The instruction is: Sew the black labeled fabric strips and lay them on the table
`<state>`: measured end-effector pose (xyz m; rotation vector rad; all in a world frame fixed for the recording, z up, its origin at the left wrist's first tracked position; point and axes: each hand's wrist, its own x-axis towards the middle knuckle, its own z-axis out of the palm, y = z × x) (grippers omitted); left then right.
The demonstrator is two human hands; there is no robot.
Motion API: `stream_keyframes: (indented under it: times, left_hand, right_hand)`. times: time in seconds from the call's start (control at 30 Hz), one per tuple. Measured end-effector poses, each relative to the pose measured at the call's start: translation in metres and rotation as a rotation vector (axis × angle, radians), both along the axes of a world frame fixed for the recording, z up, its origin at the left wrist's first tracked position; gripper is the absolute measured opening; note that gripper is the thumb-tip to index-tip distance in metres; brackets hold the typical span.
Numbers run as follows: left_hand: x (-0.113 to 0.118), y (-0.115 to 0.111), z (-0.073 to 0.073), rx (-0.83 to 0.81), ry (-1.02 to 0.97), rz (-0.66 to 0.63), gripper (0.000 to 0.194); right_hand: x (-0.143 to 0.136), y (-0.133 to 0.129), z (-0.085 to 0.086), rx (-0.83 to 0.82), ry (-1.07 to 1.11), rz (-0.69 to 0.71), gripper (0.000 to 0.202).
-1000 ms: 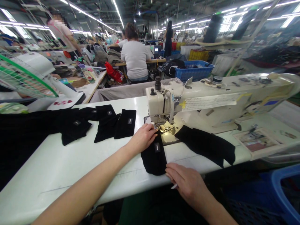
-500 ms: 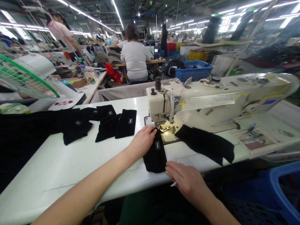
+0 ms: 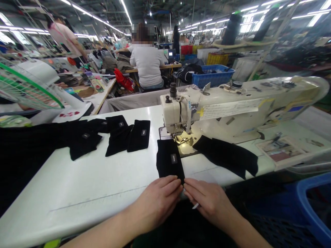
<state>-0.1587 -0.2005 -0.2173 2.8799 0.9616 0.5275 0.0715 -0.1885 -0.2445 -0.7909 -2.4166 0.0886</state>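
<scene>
A black fabric piece [image 3: 167,156] with a small dark label [image 3: 173,158] lies on the white sewing table [image 3: 108,179], its far edge beside the lit presser foot [image 3: 182,139] of the sewing machine [image 3: 178,113]. My left hand [image 3: 161,196] pinches the piece's near right corner, fingers closed. Close beside it, my right hand [image 3: 207,198] grips the same corner with its fingertips. A thin white tool [image 3: 196,206], its kind not clear, pokes out beneath the right fingers. The near edge of the fabric is partly hidden by my hands.
Several labelled black pieces [image 3: 139,136] lie at left, joining a larger black heap [image 3: 31,144]. Another black piece [image 3: 227,155] rests right of the needle area. A white fan [image 3: 38,79] stands far left; a blue basket [image 3: 305,199] sits lower right. A person in white [image 3: 147,63] sits ahead.
My left hand has moved from the fabric's far end by the presser foot down to its near corner, next to my right hand. The right hand has barely shifted.
</scene>
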Motion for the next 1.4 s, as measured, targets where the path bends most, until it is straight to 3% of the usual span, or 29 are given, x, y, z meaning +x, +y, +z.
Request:
stream_keyframes:
  times: [0.47,0.77,1.4]
  left_hand:
    - [-0.004,0.027,0.005,-0.110,-0.002,0.016,0.028]
    - [-0.007,0.054,0.006,-0.104,0.013,0.026,0.024]
    - [-0.019,0.099,0.007,-0.053,-0.003,0.059,0.025]
  right_hand:
    - [-0.009,0.030,0.006,-0.095,-0.100,-0.031,0.028]
    - [-0.017,0.057,0.001,-0.104,-0.136,-0.080,0.019]
    - [-0.036,0.097,0.015,-0.185,-0.239,-0.176,0.019]
